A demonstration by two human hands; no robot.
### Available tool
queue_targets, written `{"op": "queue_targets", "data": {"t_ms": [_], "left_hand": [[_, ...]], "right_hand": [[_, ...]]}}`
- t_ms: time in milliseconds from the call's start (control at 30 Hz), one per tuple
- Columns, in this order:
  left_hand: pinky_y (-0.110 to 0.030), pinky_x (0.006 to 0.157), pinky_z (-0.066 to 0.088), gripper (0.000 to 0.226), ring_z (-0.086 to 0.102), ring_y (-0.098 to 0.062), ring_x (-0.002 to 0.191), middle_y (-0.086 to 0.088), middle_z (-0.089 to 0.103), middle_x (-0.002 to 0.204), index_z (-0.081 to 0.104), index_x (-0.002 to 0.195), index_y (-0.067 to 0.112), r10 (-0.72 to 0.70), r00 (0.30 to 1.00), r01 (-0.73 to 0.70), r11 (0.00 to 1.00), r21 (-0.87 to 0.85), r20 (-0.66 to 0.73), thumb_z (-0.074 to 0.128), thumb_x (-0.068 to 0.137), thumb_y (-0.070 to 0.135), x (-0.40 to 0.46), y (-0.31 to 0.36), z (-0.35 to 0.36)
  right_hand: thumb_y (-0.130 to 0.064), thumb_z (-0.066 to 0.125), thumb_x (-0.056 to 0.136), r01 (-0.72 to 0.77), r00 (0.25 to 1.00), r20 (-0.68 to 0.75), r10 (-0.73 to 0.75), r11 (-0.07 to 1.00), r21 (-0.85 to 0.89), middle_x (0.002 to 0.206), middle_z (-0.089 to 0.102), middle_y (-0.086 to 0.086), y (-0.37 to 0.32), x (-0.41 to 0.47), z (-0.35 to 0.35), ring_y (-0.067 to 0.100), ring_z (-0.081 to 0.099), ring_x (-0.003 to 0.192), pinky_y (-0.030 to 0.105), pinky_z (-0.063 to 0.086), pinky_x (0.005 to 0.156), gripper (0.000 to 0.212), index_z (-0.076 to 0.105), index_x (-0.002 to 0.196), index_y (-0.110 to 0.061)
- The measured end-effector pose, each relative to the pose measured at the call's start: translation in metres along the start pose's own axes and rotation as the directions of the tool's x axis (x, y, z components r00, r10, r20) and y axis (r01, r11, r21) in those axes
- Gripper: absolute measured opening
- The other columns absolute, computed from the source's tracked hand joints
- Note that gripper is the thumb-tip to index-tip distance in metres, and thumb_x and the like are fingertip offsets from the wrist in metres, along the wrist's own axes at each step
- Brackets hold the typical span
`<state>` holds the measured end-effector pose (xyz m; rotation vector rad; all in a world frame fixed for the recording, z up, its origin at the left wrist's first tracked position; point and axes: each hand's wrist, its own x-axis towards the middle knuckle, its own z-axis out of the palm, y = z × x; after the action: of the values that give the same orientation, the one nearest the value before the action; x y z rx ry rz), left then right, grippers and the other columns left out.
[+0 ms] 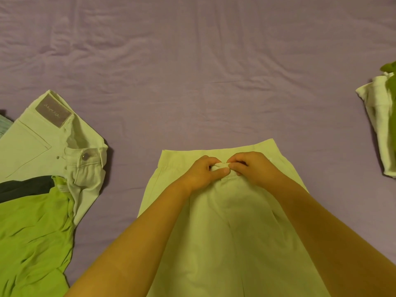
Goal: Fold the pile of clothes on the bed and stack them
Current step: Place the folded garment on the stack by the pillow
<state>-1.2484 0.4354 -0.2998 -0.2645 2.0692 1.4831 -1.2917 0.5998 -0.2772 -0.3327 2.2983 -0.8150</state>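
A pale yellow-green garment [231, 232] with a waistband lies flat on the bed in front of me, waistband away from me. My left hand [203, 174] and my right hand [250, 170] meet at the middle of the waistband, and both pinch a small fold of its fabric between thumb and fingers. To the left lies a pile: white jeans [42, 144] with a grey-purple patch, a bright green garment [32, 239] and a dark one [25, 187]. At the right edge sits a folded stack [381, 123] of white cloth with some green on top.
The purple bedsheet [192, 71] is wrinkled and stretches far beyond the garment. A striped grey item [4, 125] peeks in at the left edge.
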Motion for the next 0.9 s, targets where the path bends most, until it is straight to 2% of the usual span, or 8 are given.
{"op": "queue_targets", "data": {"t_ms": [267, 333, 400, 433, 500, 600, 733, 900], "left_hand": [[-0.019, 0.065, 0.035, 0.023, 0.046, -0.016, 0.082, -0.002, 0.048, 0.091, 0.065, 0.099, 0.007, 0.046, 0.999, -0.044, 0.958, 0.285, -0.003, 0.067, 0.088, 0.027, 0.006, 0.001, 0.003], [-0.021, 0.080, 0.040, 0.032, 0.049, -0.021, 0.100, -0.003, 0.048, 0.107, 0.060, 0.114, 0.011, 0.098, 0.988, -0.057, 0.947, 0.317, -0.115, 0.068, 0.086, 0.024, 0.004, -0.001, 0.009], [-0.023, 0.104, 0.030, 0.052, 0.038, -0.023, 0.127, -0.007, 0.039, 0.138, 0.046, 0.136, 0.015, 0.174, 0.966, -0.105, 0.939, 0.327, -0.191, 0.065, 0.088, 0.021, -0.004, -0.005, 0.017], [-0.027, 0.111, 0.023, 0.056, 0.029, -0.024, 0.137, -0.008, 0.030, 0.149, 0.040, 0.142, 0.017, 0.234, 0.949, -0.131, 0.901, 0.414, -0.210, 0.061, 0.091, 0.022, -0.010, -0.010, 0.021], [-0.045, 0.116, 0.015, 0.056, 0.019, -0.032, 0.145, -0.010, 0.024, 0.156, 0.034, 0.147, 0.022, 0.367, 0.914, -0.139, 0.680, 0.720, -0.170, 0.053, 0.095, 0.031, -0.021, -0.025, 0.028], [-0.062, 0.112, 0.017, 0.059, 0.016, -0.039, 0.144, -0.011, 0.022, 0.156, 0.025, 0.149, 0.026, 0.344, 0.931, -0.050, 0.448, 0.892, -0.121, 0.030, 0.097, 0.053, -0.033, -0.049, 0.037], [-0.064, 0.113, 0.005, 0.076, -0.001, -0.037, 0.146, -0.010, 0.004, 0.160, 0.013, 0.153, 0.028, 0.319, 0.943, -0.045, 0.398, 0.916, -0.092, 0.016, 0.090, 0.072, -0.029, -0.079, 0.037], [-0.067, 0.110, 0.007, 0.088, -0.007, -0.037, 0.146, -0.012, -0.002, 0.160, 0.005, 0.153, 0.026, 0.332, 0.943, -0.113, 0.322, 0.940, 0.000, 0.014, 0.084, 0.080, -0.022, -0.089, 0.029]], "right_hand": [[-0.021, 0.041, 0.100, -0.115, 0.993, -0.035, 0.111, 0.977, -0.178, 0.117, 0.064, 0.008, 0.001, 0.012, 0.012, 0.023, 0.057, 0.104, 0.031, 0.043, 0.089, 0.028, 0.064, 0.114, -0.012], [-0.017, 0.042, 0.099, -0.120, 0.974, -0.203, 0.103, 0.990, -0.073, 0.119, 0.063, 0.011, 0.004, 0.009, 0.016, 0.025, 0.057, 0.106, 0.029, 0.041, 0.091, 0.027, 0.062, 0.116, -0.009], [-0.015, 0.043, 0.099, -0.087, 0.927, -0.362, 0.092, 0.996, 0.031, 0.133, 0.055, 0.011, 0.012, -0.001, 0.021, 0.024, 0.051, 0.121, 0.027, 0.035, 0.100, 0.031, 0.055, 0.128, -0.009], [-0.018, 0.043, 0.100, -0.084, 0.920, -0.385, 0.080, 0.996, 0.007, 0.142, 0.048, 0.010, 0.016, -0.009, 0.026, 0.024, 0.044, 0.130, 0.029, 0.030, 0.106, 0.037, 0.049, 0.135, -0.011], [-0.034, 0.038, 0.100, -0.125, 0.930, -0.366, 0.029, 0.962, -0.242, 0.151, 0.035, 0.010, 0.026, -0.027, 0.039, 0.029, 0.031, 0.140, 0.042, 0.022, 0.114, 0.047, 0.039, 0.143, -0.016], [-0.059, 0.022, 0.092, -0.166, 0.954, -0.301, 0.012, 0.855, -0.491, 0.148, 0.038, 0.017, 0.040, -0.054, 0.065, 0.041, 0.035, 0.136, 0.062, 0.024, 0.106, 0.066, 0.042, 0.142, -0.019], [-0.072, 0.024, 0.085, -0.153, 0.972, -0.234, 0.015, 0.796, -0.586, 0.151, 0.032, 0.018, 0.065, -0.057, 0.079, 0.042, 0.029, 0.138, 0.067, 0.020, 0.105, 0.077, 0.035, 0.144, -0.024], [-0.078, 0.019, 0.084, -0.055, 0.988, -0.146, -0.056, 0.751, -0.658, 0.155, 0.024, 0.015, 0.084, -0.047, 0.067, 0.039, 0.021, 0.142, 0.069, 0.018, 0.108, 0.081, 0.030, 0.147, -0.028]]}}
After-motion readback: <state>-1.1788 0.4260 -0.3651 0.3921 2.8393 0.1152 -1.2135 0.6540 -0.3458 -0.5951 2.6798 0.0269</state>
